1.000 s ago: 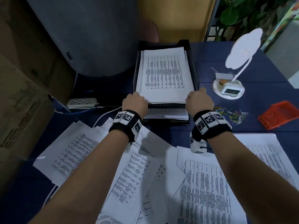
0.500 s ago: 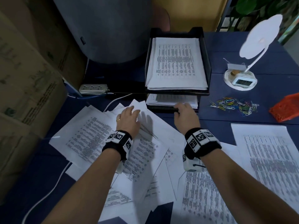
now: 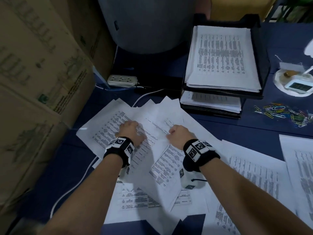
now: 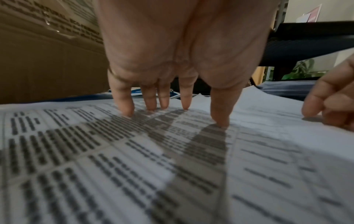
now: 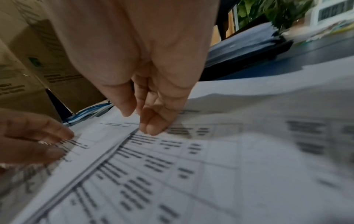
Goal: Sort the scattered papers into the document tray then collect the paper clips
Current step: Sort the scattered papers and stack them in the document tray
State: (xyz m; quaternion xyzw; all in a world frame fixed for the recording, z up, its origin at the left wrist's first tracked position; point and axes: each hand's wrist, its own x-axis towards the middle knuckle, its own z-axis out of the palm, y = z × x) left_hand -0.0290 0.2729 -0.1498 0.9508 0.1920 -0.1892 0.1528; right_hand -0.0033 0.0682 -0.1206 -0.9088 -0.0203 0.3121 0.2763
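Note:
Printed sheets (image 3: 118, 126) lie scattered and overlapping over the near half of the blue desk. My left hand (image 3: 130, 131) presses down on one of them with straight, spread fingertips (image 4: 124, 106). My right hand (image 3: 177, 134) is beside it on a neighbouring sheet (image 5: 172, 151); its bent fingertips (image 5: 153, 128) touch the paper near an edge and the thumb hangs just above. No sheet shows between thumb and fingers. The black two-tier document tray (image 3: 264, 65) stands at the back right, with a stack of papers on each level. Coloured paper clips (image 3: 284, 114) lie loose to its right.
Large cardboard boxes (image 3: 33, 82) wall off the left side. A grey rounded object (image 3: 149, 22) and a white power strip (image 3: 122, 80) sit behind the papers, with a white cable (image 3: 71, 190) running toward me. A white stand holding a small clock (image 3: 298, 85) is at the far right.
Both hands left the tray's front edge and came back toward me and leftward onto the scattered sheets. The head view swung left, so the tray now sits at the upper right.

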